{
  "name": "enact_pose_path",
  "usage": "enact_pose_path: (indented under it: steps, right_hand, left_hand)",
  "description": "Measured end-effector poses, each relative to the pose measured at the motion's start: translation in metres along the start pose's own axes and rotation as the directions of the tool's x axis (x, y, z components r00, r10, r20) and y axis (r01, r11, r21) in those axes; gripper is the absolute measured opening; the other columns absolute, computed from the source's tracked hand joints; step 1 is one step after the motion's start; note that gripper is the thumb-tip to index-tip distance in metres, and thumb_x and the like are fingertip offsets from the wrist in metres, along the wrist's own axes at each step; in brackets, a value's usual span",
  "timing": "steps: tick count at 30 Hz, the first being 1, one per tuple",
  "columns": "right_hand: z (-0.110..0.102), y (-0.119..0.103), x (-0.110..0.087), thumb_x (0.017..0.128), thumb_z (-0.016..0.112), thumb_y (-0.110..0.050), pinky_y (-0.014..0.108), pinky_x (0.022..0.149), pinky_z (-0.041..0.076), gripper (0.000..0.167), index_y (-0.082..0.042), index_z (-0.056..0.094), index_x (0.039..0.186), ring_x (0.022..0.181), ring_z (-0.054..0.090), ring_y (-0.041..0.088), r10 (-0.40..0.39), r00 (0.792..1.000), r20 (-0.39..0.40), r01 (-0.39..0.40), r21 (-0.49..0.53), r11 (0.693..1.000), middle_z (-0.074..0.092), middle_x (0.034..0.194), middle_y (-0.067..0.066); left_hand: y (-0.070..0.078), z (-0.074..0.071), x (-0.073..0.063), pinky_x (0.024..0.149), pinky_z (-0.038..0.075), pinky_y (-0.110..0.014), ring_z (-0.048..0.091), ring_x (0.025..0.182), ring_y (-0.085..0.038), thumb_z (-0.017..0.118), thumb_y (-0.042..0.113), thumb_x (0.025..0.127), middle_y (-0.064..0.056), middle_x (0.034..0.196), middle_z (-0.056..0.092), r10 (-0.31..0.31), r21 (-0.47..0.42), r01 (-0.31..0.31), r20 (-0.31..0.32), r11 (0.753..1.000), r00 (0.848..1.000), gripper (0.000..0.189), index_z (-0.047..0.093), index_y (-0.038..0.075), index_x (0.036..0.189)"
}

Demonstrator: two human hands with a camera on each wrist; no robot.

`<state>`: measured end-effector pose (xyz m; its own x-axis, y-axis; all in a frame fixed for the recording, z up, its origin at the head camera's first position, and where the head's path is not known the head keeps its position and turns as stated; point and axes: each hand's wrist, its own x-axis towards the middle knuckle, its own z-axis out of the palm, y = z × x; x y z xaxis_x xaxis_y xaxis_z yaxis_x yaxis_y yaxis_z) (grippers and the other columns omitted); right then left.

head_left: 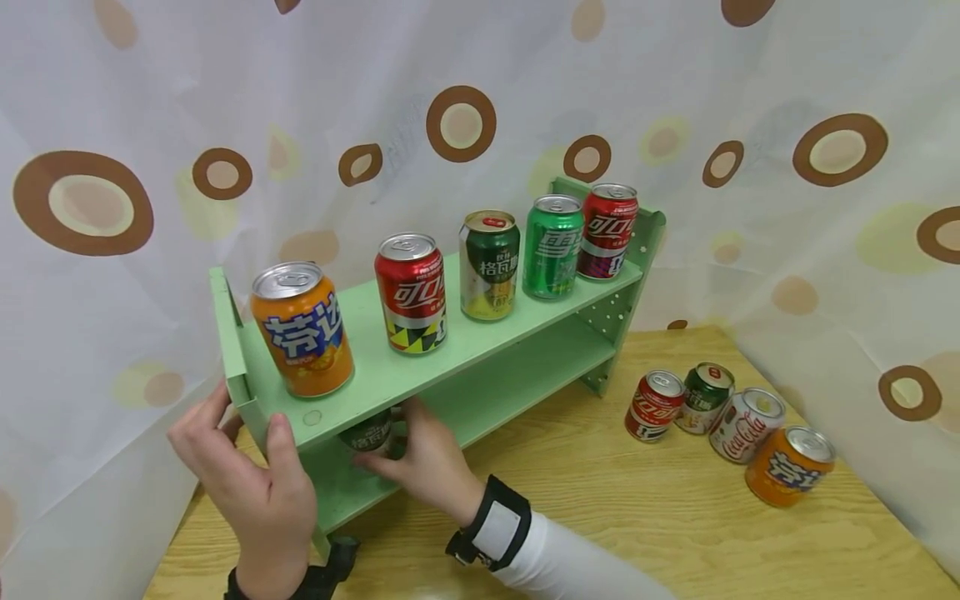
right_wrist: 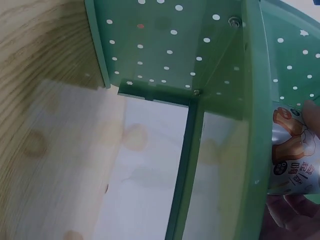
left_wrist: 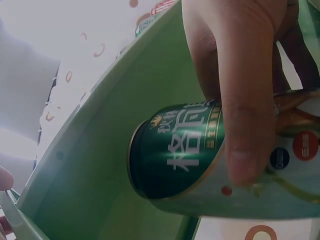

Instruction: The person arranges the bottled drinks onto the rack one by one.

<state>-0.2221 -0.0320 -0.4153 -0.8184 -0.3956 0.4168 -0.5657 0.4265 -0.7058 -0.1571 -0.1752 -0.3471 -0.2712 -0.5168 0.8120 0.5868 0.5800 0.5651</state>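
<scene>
A two-tier green shelf (head_left: pixel 495 343) stands on the wooden table. At its left end panel, my left hand (head_left: pixel 247 475) holds the shelf, thumb at the front edge and fingers on the outer side. My right hand (head_left: pixel 435 457) reaches under the top board and grips a dark green drink can (head_left: pixel 372 435), thumb on one side and fingers on the other. In the left wrist view the same can (left_wrist: pixel 175 150) shows its green upper end and pale lower part. The right wrist view shows its pale side (right_wrist: pixel 292 155) between thumb and fingers, partly hidden by a shelf board.
Along the top board stand an orange can (head_left: pixel 303 333), a red can (head_left: pixel 411 296), a green-and-gold can (head_left: pixel 490 267), a bright green can (head_left: pixel 553 250) and another red can (head_left: pixel 609 233). Several more cans, including a white one (head_left: pixel 746 427), stand on the table (head_left: pixel 600 500) at right.
</scene>
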Motion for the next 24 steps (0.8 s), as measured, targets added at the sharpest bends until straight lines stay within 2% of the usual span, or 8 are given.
enact_pose_path:
  steps: [10, 20, 24]
  right_hand:
    - [0.011, -0.007, -0.001, 0.082, 0.085, -0.041, 0.029, 0.096, 0.057, 0.085, -0.01, 0.043, 0.149, 0.118, 0.065, 0.02, -0.01, 1.0, 0.004, 0.01, -0.002, 1.0, 0.062, 0.137, 0.01]
    - [0.018, -0.012, -0.001, 0.082, 0.085, -0.042, 0.022, 0.086, 0.057, 0.084, -0.01, 0.044, 0.148, 0.112, 0.066, 0.015, -0.032, 0.999, 0.009, 0.032, -0.005, 0.999, 0.065, 0.131, 0.009]
    - [0.018, -0.014, -0.001, 0.082, 0.085, -0.042, 0.022, 0.088, 0.056, 0.084, -0.01, 0.044, 0.148, 0.112, 0.065, 0.014, -0.024, 1.0, 0.017, 0.024, -0.006, 1.0, 0.065, 0.131, 0.009]
  left_hand:
    - [0.001, 0.0, 0.0, 0.095, 0.042, -0.018, 0.039, 0.121, -0.013, 0.051, 0.007, 0.085, 0.011, 0.128, 0.041, -0.005, 0.011, 0.005, 0.005, 1.0, 1.0, 0.053, 0.049, -0.011, 0.135]
    - [0.003, 0.001, 0.0, 0.095, 0.042, -0.019, 0.04, 0.122, -0.013, 0.051, 0.006, 0.084, 0.011, 0.128, 0.042, -0.009, -0.003, 0.009, -0.014, 1.0, 1.0, 0.054, 0.049, -0.013, 0.134]
    - [0.004, 0.001, 0.0, 0.095, 0.042, -0.02, 0.04, 0.122, -0.013, 0.051, 0.005, 0.084, 0.01, 0.128, 0.042, -0.016, -0.007, 0.016, -0.013, 1.0, 1.0, 0.054, 0.049, -0.013, 0.135]
